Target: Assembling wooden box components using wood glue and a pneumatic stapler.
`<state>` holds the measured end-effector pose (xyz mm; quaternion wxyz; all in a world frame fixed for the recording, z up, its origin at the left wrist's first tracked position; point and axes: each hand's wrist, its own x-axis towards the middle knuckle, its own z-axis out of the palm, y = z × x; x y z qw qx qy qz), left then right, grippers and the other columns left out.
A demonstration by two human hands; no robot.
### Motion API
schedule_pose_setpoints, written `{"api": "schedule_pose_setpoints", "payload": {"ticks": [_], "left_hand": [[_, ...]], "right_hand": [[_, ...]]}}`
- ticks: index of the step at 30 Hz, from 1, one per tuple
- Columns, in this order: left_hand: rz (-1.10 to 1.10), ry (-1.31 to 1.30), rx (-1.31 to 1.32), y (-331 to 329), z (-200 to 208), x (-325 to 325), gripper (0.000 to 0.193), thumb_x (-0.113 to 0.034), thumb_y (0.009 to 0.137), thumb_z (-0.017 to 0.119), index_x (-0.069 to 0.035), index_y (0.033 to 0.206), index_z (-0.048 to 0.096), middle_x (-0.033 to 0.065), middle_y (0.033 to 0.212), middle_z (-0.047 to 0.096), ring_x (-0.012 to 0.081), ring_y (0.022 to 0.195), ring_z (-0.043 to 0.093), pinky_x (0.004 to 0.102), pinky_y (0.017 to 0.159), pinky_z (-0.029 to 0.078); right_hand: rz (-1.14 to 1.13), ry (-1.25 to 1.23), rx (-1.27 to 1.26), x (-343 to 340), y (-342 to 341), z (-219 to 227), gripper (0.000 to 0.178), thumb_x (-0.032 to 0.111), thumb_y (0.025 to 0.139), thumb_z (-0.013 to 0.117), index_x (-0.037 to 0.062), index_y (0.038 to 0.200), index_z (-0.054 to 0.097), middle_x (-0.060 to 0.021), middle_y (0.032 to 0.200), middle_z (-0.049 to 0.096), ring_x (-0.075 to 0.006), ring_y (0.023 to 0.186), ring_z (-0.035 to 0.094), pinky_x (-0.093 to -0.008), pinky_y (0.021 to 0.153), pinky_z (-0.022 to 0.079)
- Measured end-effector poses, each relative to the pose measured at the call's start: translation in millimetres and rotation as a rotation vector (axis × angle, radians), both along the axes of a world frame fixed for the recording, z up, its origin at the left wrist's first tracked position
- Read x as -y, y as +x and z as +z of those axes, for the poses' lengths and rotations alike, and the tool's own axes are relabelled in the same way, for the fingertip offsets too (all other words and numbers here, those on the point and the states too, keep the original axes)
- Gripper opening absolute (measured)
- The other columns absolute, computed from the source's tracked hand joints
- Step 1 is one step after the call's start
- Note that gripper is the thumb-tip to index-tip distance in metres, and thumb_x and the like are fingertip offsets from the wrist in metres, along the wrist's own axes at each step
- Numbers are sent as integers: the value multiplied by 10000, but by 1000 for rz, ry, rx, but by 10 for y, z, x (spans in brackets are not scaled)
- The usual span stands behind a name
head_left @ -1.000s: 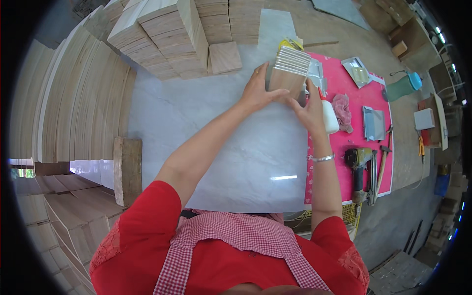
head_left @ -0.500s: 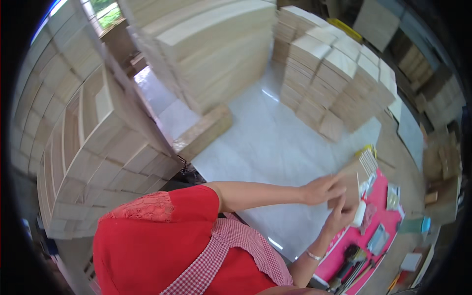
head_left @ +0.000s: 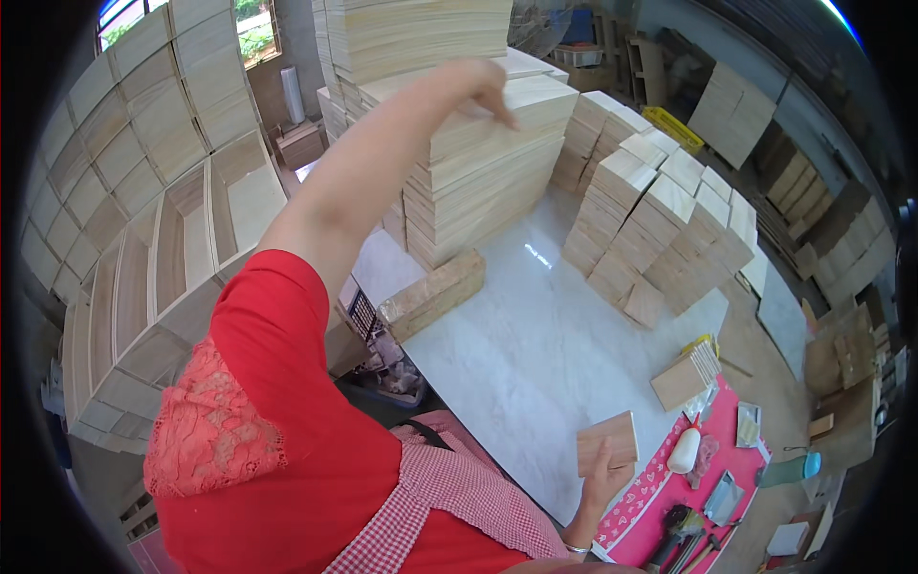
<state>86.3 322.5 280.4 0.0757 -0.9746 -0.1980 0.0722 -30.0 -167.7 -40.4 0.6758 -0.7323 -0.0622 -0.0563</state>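
Note:
My left hand (head_left: 481,84) is stretched far out over the tall stack of pale wooden boards (head_left: 497,182). Its fingers point downward, apart from one another and a little blurred, with nothing visible in them. Low over the white work table (head_left: 507,316), my right hand (head_left: 602,475) grips a small rectangular wooden board (head_left: 608,443) by its near edge, the thumb lying on its face. Beyond that hand, several thin wooden pieces (head_left: 684,377) stand together in a row. A white squeeze bottle with a red tip (head_left: 685,450) lies beside them.
Bundled wood blocks (head_left: 660,230) stand at the table's far right. A long wood block (head_left: 432,295) edges the left side. Open wooden boxes (head_left: 182,249) are piled on my left. The pink cloth (head_left: 622,521) carries tools, and a teal bottle (head_left: 792,469) stands past it.
My left hand has left the small board and swung up and left to the tall board stack. My right hand keeps the board, now lower and nearer. The view has shifted too.

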Motion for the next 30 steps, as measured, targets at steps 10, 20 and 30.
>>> {"api": "schedule_pose_setpoints", "payload": {"ticks": [10, 20, 30], "left_hand": [[90, -236, 241, 104, -60, -346, 788, -574, 641, 846, -6, 1161, 676, 180, 1160, 666, 331, 1030, 645, 457, 855, 546], [124, -353, 319, 208, -83, -479, 420, -359, 766, 789, -63, 1056, 724, 116, 964, 703, 284, 895, 668, 446, 702, 536], [-263, -102, 628, -58, 293, -96, 281, -173, 853, 614, -60, 1091, 711, 154, 985, 718, 288, 864, 667, 377, 791, 512]], "right_hand": [[29, -64, 57, 67, -144, 68, 264, 98, 942, 652, -85, 1127, 611, -130, 1031, 697, -162, 900, 662, -290, 782, 532], [40, -55, 56, 50, -228, 39, 259, 92, 937, 656, -85, 1120, 612, -129, 1024, 699, -166, 899, 663, -295, 782, 532], [-8, -34, 60, 77, -333, 89, 244, 94, 953, 636, -92, 1110, 615, -119, 1016, 699, -157, 900, 655, -297, 779, 528]]}}
